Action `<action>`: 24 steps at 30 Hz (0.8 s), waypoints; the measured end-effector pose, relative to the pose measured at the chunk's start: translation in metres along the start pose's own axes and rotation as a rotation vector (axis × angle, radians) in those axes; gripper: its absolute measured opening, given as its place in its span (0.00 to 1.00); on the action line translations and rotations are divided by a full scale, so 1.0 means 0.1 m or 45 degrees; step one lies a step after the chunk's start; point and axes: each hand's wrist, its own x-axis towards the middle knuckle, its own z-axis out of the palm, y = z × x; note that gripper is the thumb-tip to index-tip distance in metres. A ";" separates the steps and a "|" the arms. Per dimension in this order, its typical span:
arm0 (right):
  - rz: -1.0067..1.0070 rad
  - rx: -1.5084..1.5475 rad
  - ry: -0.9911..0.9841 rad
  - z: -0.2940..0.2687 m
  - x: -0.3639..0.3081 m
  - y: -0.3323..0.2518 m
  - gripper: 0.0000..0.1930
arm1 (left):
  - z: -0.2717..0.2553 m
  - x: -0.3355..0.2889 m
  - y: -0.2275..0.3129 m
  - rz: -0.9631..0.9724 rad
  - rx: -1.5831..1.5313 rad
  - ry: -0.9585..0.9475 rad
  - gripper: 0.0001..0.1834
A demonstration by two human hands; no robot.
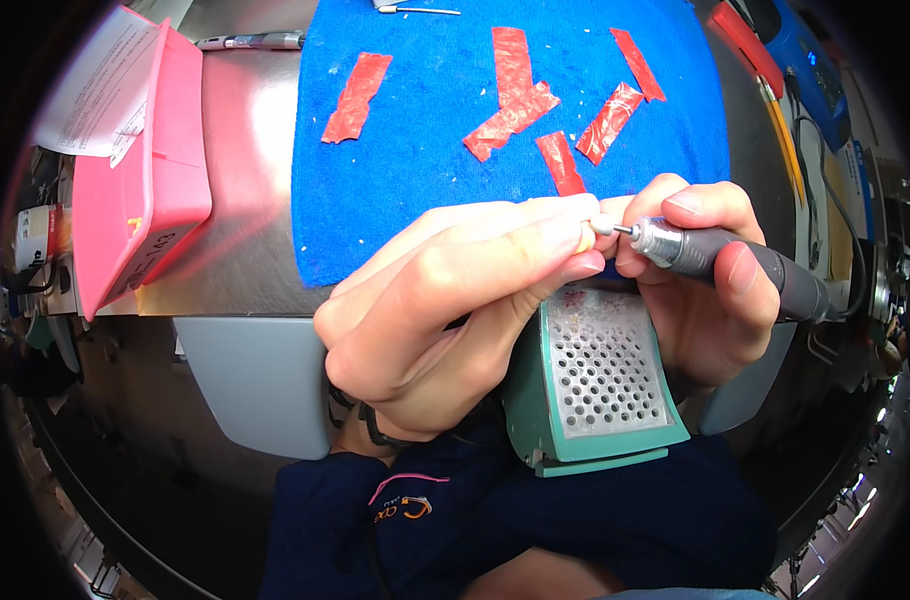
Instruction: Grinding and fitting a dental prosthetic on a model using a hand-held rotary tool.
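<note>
Between the thumb and fingertips of my left hand [425,300] is a small ivory-coloured piece [587,238], mostly covered by the fingers; its exact kind cannot be made out. My right hand [700,320] is closed around a dark grey rotary handpiece [755,262] with a silver collar, pointing left. A thin metal shank leads from it to a small pale grey grinding tip [603,224], which meets or nearly meets the ivory piece. Both hands are close together above a green dust-extraction box [535,410] with a perforated metal plate [610,375].
Red strips [515,70] lie scattered on a blue towel [415,170] behind my hands. A pink bin [180,170] with a printed paper sheet [100,85] stands left, near a pen-like tool [250,42]. A blue device [810,70], a yellow pencil-like stick [783,140] and cables lie right.
</note>
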 end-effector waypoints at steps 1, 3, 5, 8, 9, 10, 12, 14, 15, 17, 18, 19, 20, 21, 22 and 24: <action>-0.003 0.013 -0.015 -0.01 0.00 0.00 0.21 | 0.00 0.00 0.00 0.003 0.005 0.000 0.14; -0.006 0.055 -0.052 -0.02 0.01 0.01 0.21 | 0.00 0.00 0.01 -0.007 0.015 0.004 0.15; 0.003 0.048 -0.037 0.00 0.00 0.01 0.21 | 0.00 0.00 0.00 -0.008 0.019 0.002 0.15; 0.013 0.020 -0.001 0.04 0.00 -0.01 0.22 | 0.00 0.00 -0.01 0.003 0.016 0.007 0.15; 0.001 0.061 -0.036 0.01 0.00 0.01 0.22 | 0.01 0.00 0.01 -0.012 0.017 0.019 0.15; -0.003 0.062 -0.036 0.01 0.00 0.02 0.22 | 0.01 0.00 0.01 -0.010 0.016 0.019 0.15; -0.003 0.022 0.000 0.04 0.00 0.00 0.22 | 0.00 0.00 -0.02 0.012 0.012 0.007 0.15; -0.010 0.002 0.006 0.04 0.00 0.00 0.22 | 0.00 0.00 -0.02 0.002 -0.007 0.006 0.15; -0.021 0.025 -0.025 0.00 0.00 0.02 0.22 | 0.01 -0.01 0.01 -0.027 -0.020 0.019 0.15; -0.017 0.027 -0.025 0.00 -0.01 0.02 0.22 | 0.00 -0.01 0.00 -0.027 -0.012 0.016 0.15; -0.004 0.003 0.009 0.04 -0.01 0.00 0.22 | -0.02 0.00 -0.02 0.002 0.005 -0.002 0.15; -0.003 0.012 0.009 0.04 -0.01 0.00 0.22 | -0.02 0.00 -0.02 0.009 0.010 -0.007 0.15; -0.002 0.021 0.010 0.04 -0.01 -0.01 0.22 | -0.02 0.01 -0.02 0.015 0.014 -0.012 0.15; -0.011 0.065 -0.025 0.01 0.00 0.02 0.22 | -0.01 0.01 0.00 -0.001 0.011 -0.003 0.15; -0.009 0.074 -0.025 0.01 0.00 0.02 0.22 | -0.01 0.00 0.00 -0.002 0.015 -0.004 0.15; 0.001 0.054 0.011 0.04 -0.01 0.01 0.22 | -0.02 0.00 -0.01 0.013 0.029 -0.016 0.15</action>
